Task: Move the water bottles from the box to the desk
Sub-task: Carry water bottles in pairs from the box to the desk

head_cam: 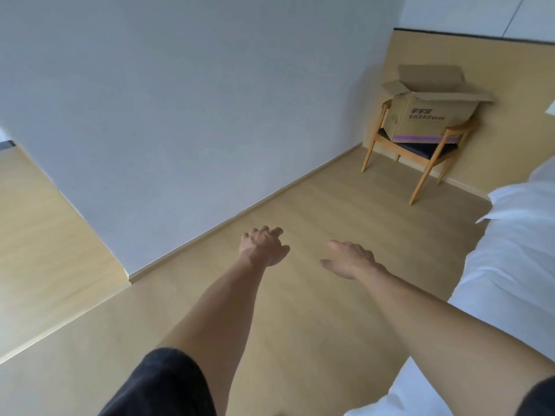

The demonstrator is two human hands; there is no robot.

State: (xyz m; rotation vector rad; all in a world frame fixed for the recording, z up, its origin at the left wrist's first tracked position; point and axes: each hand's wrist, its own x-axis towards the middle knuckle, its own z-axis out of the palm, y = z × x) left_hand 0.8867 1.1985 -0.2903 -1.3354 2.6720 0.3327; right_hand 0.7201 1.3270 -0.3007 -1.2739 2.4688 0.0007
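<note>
Left hand (264, 247) and right hand (351, 259) both empty, fingers loose, stretched out over the wood floor (300, 310); open cardboard box (426, 112) sits on a wooden chair (420, 151) in the far corner, contents unseen.

— Can you read anything from where you stand?

— Only on the box (426, 115), far ahead of your right hand (351, 259) and off to its right, on the chair (420, 151). Its front face carries two lines of dark print, a short upper line in larger characters and a longer lower one.

— What do they say?

— You can't make them out; they look like Chinese characters, but they are too small and blurred to read.

— Any logo or number?

— A small dark mark sits on the box's left face, too faint to tell. A purple strip runs along the bottom edge, with no lettering you can see. Nothing near your left hand (264, 247) bears print.
</note>
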